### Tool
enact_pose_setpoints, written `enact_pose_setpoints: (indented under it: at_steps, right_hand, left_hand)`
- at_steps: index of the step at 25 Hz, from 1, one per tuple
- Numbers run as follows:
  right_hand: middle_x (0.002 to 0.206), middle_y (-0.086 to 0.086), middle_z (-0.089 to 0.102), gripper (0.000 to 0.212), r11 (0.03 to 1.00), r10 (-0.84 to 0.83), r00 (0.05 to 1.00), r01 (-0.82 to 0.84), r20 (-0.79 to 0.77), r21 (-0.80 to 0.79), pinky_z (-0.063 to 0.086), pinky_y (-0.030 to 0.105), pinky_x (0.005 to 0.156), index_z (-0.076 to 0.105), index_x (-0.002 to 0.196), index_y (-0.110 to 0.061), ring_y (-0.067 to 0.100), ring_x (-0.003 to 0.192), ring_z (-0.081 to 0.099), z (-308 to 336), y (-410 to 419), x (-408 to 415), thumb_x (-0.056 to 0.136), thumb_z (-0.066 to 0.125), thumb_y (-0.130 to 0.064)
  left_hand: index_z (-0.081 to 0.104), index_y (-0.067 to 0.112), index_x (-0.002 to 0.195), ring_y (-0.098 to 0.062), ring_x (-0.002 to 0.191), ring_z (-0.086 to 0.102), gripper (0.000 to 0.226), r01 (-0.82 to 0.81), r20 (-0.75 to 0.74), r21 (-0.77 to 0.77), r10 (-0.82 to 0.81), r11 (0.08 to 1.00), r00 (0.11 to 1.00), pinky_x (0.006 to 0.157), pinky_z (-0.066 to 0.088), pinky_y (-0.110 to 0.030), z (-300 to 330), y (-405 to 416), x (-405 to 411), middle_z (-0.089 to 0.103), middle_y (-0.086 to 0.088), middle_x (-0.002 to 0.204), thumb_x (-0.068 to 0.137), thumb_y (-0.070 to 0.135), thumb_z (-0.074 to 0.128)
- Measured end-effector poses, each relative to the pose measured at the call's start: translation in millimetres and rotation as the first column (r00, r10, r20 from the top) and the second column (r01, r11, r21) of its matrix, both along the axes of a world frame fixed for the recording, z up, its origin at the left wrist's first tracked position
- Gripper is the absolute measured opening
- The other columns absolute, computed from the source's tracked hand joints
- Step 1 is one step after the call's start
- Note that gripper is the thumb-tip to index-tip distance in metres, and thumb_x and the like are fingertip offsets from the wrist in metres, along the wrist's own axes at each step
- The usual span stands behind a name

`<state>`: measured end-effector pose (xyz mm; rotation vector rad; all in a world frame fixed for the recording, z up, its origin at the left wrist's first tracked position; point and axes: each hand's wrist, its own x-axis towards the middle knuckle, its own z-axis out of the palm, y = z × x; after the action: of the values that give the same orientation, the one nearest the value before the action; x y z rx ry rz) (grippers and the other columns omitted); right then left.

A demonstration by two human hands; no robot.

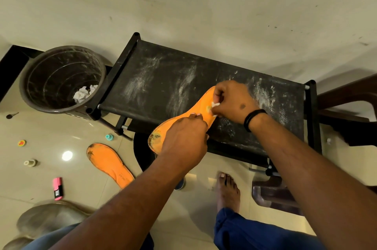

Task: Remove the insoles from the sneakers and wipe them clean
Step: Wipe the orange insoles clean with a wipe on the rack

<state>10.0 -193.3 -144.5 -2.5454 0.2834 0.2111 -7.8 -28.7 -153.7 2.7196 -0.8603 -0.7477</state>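
Pinching crumpled white tissue [215, 104], right hand [234, 102] rubs curved orange foam insole [199, 115] left hand [183, 139] grips.

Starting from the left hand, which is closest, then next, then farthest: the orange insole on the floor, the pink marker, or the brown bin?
1. Insole on the floor, just left of the left hand.
2. Brown bin, up and left.
3. Pink marker, far lower left.

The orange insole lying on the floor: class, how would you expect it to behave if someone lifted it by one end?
The orange insole on the floor looks thin and flat, so it would probably droop when lifted by one end. It is likely light for its size. Lying flat, it seems unlikely to roll or tip.
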Motion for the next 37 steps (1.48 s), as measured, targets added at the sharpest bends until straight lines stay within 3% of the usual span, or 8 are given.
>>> enact_pose_setpoints:
  at_steps: [3, 8, 14, 19, 26, 30, 35, 37]
  right_hand:
    - [0.067, -0.006, 0.056, 0.018, 0.987, 0.163, 0.985, -0.162, -0.065, 0.013, 0.037, 0.007, 0.053, 0.06, 0.065, -0.012, 0.003, 0.06, 0.051, 2.3, 16.4, 2.4, 0.069, 0.071, 0.002]
    - [0.071, -0.004, 0.055, 0.037, 0.983, -0.142, 0.986, 0.151, 0.089, -0.105, 0.045, 0.024, 0.058, 0.046, 0.063, -0.025, 0.013, 0.066, 0.052, -13.9, -1.8, 8.4, 0.07, 0.068, 0.003]
    - [0.069, -0.006, 0.058, 0.023, 0.996, 0.07, 0.997, -0.068, -0.038, 0.051, 0.044, 0.019, 0.053, 0.059, 0.067, -0.013, 0.006, 0.062, 0.055, -4.5, 16.0, 6.7, 0.065, 0.077, 0.002]
    - [0.073, 0.0, 0.059, 0.031, 0.973, -0.186, 0.973, 0.202, 0.136, -0.116, 0.051, 0.031, 0.059, 0.049, 0.066, -0.022, 0.018, 0.068, 0.056, -18.5, -2.9, 11.4, 0.07, 0.065, 0.004]
    - [0.067, -0.003, 0.056, 0.033, 0.999, 0.001, 0.99, 0.005, 0.139, -0.047, 0.043, 0.024, 0.057, 0.045, 0.061, -0.025, 0.014, 0.064, 0.054, -20.9, 27.1, 12.3, 0.067, 0.059, 0.005]
    - [0.071, -0.001, 0.058, 0.034, 0.971, -0.196, 0.966, 0.215, 0.171, -0.102, 0.048, 0.028, 0.058, 0.045, 0.065, -0.025, 0.017, 0.067, 0.055, -20.7, 5.6, 18.8, 0.07, 0.06, 0.006]
    - [0.07, -0.002, 0.061, 0.018, 0.994, 0.081, 0.994, -0.087, 0.08, 0.069, 0.052, 0.029, 0.061, 0.06, 0.068, -0.011, 0.014, 0.066, 0.058, -10.5, 35.8, 9.5, 0.066, 0.075, -0.001]
    - [0.068, -0.002, 0.06, 0.021, 1.0, 0.01, 0.99, -0.012, 0.144, 0.017, 0.053, 0.033, 0.061, 0.057, 0.068, -0.014, 0.015, 0.065, 0.057, -19.3, 30.3, 14.7, 0.069, 0.074, -0.003]
  left_hand:
    - [0.061, 0.023, 0.129, -0.017, 0.089, 0.058, 0.031, -0.019, 0.015, -0.089, 0.02, 0.996, 1.0, 0.081, 0.051, -0.032, 7.5, 4.5, -2.5, 0.064, -0.001, 0.111, 0.101, 0.029, 0.053]
    - [0.052, 0.017, 0.139, -0.023, 0.116, 0.058, 0.043, 0.007, 0.025, -0.044, -0.006, 0.999, 1.0, 0.093, 0.048, -0.035, 8.5, 3.8, 0.0, 0.055, -0.004, 0.139, 0.102, 0.038, 0.048]
    - [0.062, 0.022, 0.128, -0.018, 0.095, 0.06, 0.032, -0.048, -0.007, -0.091, 0.048, 0.995, 0.999, 0.084, 0.05, -0.032, 10.9, 6.7, 0.2, 0.064, -0.001, 0.111, 0.101, 0.036, 0.051]
    - [0.056, 0.018, 0.137, -0.024, 0.115, 0.06, 0.042, -0.025, -0.004, -0.048, 0.025, 0.999, 1.0, 0.093, 0.049, -0.036, 9.5, 4.5, 1.3, 0.057, -0.004, 0.137, 0.101, 0.039, 0.049]
    - [0.065, 0.022, 0.114, -0.016, 0.083, 0.057, 0.023, -0.024, 0.01, -0.11, 0.026, 0.994, 1.0, 0.079, 0.054, -0.033, 18.5, 8.3, -0.4, 0.058, 0.004, 0.091, 0.099, 0.037, 0.054]
    - [0.061, 0.018, 0.122, -0.019, 0.087, 0.056, 0.031, 0.009, -0.012, -0.036, -0.01, 0.999, 1.0, 0.081, 0.05, -0.034, 19.8, 6.7, 1.7, 0.062, -0.004, 0.108, 0.1, 0.037, 0.052]
    - [0.066, 0.02, 0.11, -0.017, 0.081, 0.056, 0.018, 0.005, -0.022, -0.111, -0.007, 0.994, 1.0, 0.079, 0.053, -0.034, 26.0, 11.9, 0.1, 0.055, 0.003, 0.087, 0.099, 0.03, 0.055]
    - [0.065, 0.02, 0.11, -0.016, 0.081, 0.055, 0.018, -0.004, -0.034, -0.113, 0.0, 0.994, 0.999, 0.078, 0.051, -0.032, 27.0, 12.2, 1.7, 0.054, 0.003, 0.088, 0.1, 0.031, 0.055]
